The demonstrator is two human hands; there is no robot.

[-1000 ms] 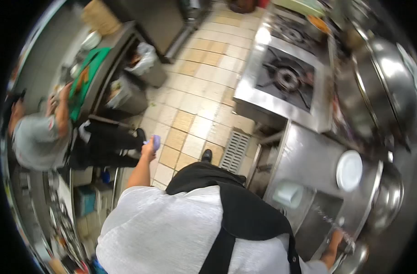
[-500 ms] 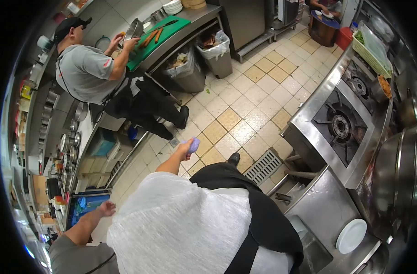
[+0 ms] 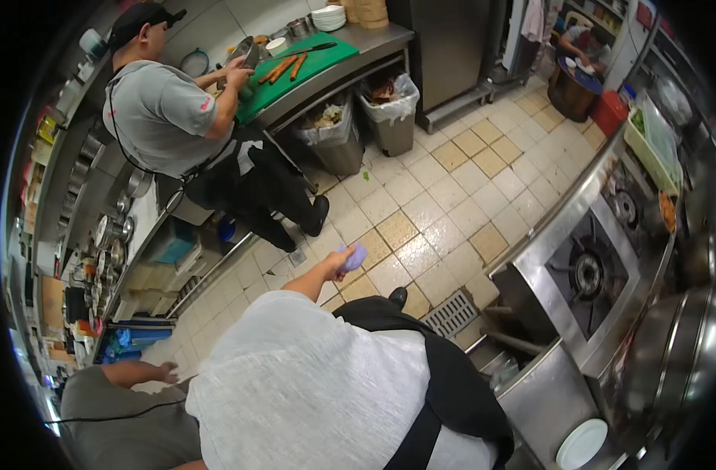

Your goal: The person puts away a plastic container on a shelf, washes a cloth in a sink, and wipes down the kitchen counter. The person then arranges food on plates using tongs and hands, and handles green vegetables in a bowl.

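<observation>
My left hand (image 3: 337, 265) is closed around a purple cloth (image 3: 355, 257), held out low over the tiled floor (image 3: 397, 229). The cloth is bunched, and part of it sticks out past the fingers. My right hand is out of the frame. On the right side, a white plate (image 3: 582, 444) lies on the steel counter (image 3: 540, 392) beside my black apron.
A co-worker (image 3: 166, 110) stands at a green board (image 3: 303, 72) with carrots, holding a metal bowl. Another person (image 3: 126, 415) is close at lower left. Two lined bins (image 3: 391, 110) stand below the counter. The gas stove (image 3: 589, 270) is at right.
The view has swung toward the co-worker's side, and my right hand has left the frame. A second person has appeared at lower left. My left hand still holds the cloth.
</observation>
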